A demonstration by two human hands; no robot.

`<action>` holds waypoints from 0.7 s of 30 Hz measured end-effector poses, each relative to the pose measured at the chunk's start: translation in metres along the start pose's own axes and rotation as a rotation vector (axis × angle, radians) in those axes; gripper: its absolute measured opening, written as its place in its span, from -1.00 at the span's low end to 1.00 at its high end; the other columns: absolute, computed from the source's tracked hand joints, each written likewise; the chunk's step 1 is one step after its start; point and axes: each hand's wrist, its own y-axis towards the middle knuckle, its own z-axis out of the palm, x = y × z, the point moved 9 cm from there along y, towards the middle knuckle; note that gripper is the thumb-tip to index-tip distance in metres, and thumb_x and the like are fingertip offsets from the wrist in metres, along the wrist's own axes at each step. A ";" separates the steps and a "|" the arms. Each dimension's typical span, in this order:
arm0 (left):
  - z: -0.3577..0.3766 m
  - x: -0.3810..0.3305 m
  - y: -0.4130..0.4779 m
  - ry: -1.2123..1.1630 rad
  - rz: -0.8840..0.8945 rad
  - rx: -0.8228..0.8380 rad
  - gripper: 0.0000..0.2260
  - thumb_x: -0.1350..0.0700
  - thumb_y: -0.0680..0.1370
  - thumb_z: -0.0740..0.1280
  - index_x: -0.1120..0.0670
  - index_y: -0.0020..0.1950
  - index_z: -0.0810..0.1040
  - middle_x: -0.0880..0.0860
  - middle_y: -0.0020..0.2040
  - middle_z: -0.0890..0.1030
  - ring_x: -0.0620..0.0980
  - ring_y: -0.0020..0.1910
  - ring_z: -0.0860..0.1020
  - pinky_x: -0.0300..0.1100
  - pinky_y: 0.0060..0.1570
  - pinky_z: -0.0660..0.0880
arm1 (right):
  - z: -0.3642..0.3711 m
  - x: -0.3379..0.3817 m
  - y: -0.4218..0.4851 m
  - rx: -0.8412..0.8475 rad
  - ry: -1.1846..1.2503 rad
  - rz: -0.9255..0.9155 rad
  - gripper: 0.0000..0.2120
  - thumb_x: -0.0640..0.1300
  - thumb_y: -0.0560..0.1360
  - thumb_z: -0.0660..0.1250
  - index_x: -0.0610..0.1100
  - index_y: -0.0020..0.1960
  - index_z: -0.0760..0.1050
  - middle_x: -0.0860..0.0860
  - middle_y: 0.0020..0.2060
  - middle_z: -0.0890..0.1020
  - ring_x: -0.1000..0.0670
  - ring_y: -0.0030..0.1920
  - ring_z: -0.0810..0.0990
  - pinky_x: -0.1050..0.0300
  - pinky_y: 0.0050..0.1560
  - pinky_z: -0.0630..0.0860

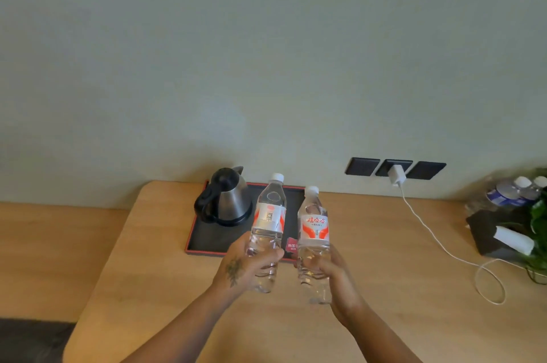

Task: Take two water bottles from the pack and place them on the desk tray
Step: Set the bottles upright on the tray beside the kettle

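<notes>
Two bottles up in the air, one per hand, both upright with white caps on top and long axes close to vertical, leaning just a touch away toward the wall. Left hand (pixel 247 266) wrapped around the lower half of the left bottle (pixel 268 223), right hand (pixel 331 270) clamped the same way on the right bottle (pixel 314 232). Fingers closed firmly on clear plastic in both cases, bases sticking out below the grips.

Key thing for the next move: the black tray (pixel 204 239) with the red rim sits straight ahead and lower, just past the bottles, so probably a short push forward and then down. Kettle (pixel 226 199) takes up the tray's left part, so free room looks to be centre and right. Left bottle nearer the kettle, worth minding that gap.

Labels: red and white on both. Right one shows red Chinese characters, looks like 娃哈哈 (Wahaha), though soft. Left label turned, something like a QR square, not readable. Small red card (pixel 291 245) on the tray between the bottles, print too blurry.

Charger cable (pixel 426 229) well off to the right, out of the way.
</notes>
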 end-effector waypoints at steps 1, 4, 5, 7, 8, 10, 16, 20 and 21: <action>0.002 -0.004 0.009 0.010 0.004 -0.011 -0.64 -0.18 0.28 0.66 -0.14 0.03 0.75 -0.04 -0.10 0.82 -0.12 -0.13 0.79 -0.34 -0.23 0.64 | -0.005 0.005 0.013 0.019 -0.016 0.002 -0.42 -0.02 0.21 0.54 0.00 0.24 0.64 -0.23 0.08 0.78 -0.24 0.04 0.77 -0.18 -0.07 0.64; 0.005 -0.018 0.040 0.027 0.014 -0.032 -0.55 -0.19 0.26 0.67 -0.12 0.09 0.73 -0.07 -0.07 0.83 -0.16 -0.12 0.79 -0.37 -0.21 0.64 | -0.014 0.025 0.053 0.101 -0.098 -0.018 -0.33 -0.07 0.26 0.58 -0.09 0.36 0.54 -0.17 0.10 0.77 -0.22 0.08 0.76 -0.14 0.04 0.64; 0.007 -0.022 0.051 0.035 0.019 -0.029 -0.50 -0.20 0.26 0.67 -0.11 0.15 0.71 -0.08 -0.03 0.83 -0.16 -0.08 0.79 -0.32 -0.17 0.65 | -0.016 0.031 0.067 0.123 -0.121 -0.032 -0.32 -0.10 0.29 0.59 -0.09 0.38 0.52 -0.16 0.14 0.76 -0.22 0.12 0.76 -0.15 0.11 0.64; 0.009 -0.030 0.074 0.064 0.038 -0.026 -0.40 -0.23 0.25 0.66 -0.09 0.24 0.68 -0.07 0.04 0.82 -0.16 -0.01 0.78 -0.23 0.00 0.63 | -0.019 0.043 0.094 0.152 -0.158 -0.057 -0.33 -0.17 0.33 0.58 -0.07 0.41 0.48 -0.16 0.21 0.73 -0.23 0.22 0.72 -0.20 0.26 0.61; 0.010 -0.033 0.085 0.080 0.043 -0.023 -0.38 -0.23 0.26 0.66 -0.10 0.27 0.66 -0.08 0.06 0.81 -0.19 0.01 0.78 -0.20 0.03 0.61 | -0.019 0.048 0.106 0.165 -0.184 -0.071 -0.31 -0.19 0.33 0.57 -0.06 0.43 0.46 -0.16 0.23 0.72 -0.22 0.25 0.70 -0.21 0.30 0.60; 0.011 -0.036 0.109 0.116 0.049 -0.016 -0.42 -0.17 0.30 0.69 -0.17 0.27 0.63 -0.14 0.07 0.81 -0.28 0.02 0.75 -0.24 0.04 0.57 | -0.020 0.056 0.129 0.167 -0.226 -0.083 -0.25 -0.20 0.31 0.59 -0.06 0.45 0.43 -0.15 0.25 0.71 -0.19 0.27 0.70 -0.22 0.33 0.58; 0.009 -0.038 0.189 0.189 0.120 0.014 -0.41 0.11 0.37 0.75 -0.16 0.31 0.60 -0.11 0.14 0.80 -0.23 0.08 0.76 -0.13 0.20 0.59 | -0.026 0.069 0.193 0.127 -0.314 -0.131 -0.21 -0.22 0.26 0.65 -0.04 0.42 0.41 -0.08 0.23 0.70 -0.08 0.23 0.72 -0.04 0.21 0.64; 0.011 -0.031 0.231 0.203 0.151 0.010 -0.24 -0.10 0.17 0.73 -0.09 0.33 0.59 -0.10 0.14 0.79 -0.11 0.15 0.76 0.03 0.32 0.64 | -0.027 0.070 0.229 0.097 -0.406 -0.184 -0.18 -0.14 0.26 0.69 0.10 0.40 0.37 0.08 0.20 0.69 0.07 0.21 0.71 0.07 0.17 0.65; 0.012 -0.027 0.240 0.203 0.154 0.003 -0.22 -0.13 0.15 0.72 -0.08 0.33 0.59 -0.10 0.14 0.79 -0.10 0.16 0.75 0.06 0.35 0.64 | -0.026 0.069 0.236 0.097 -0.428 -0.197 -0.19 -0.13 0.27 0.69 0.13 0.39 0.37 0.12 0.19 0.69 0.09 0.21 0.70 0.10 0.17 0.64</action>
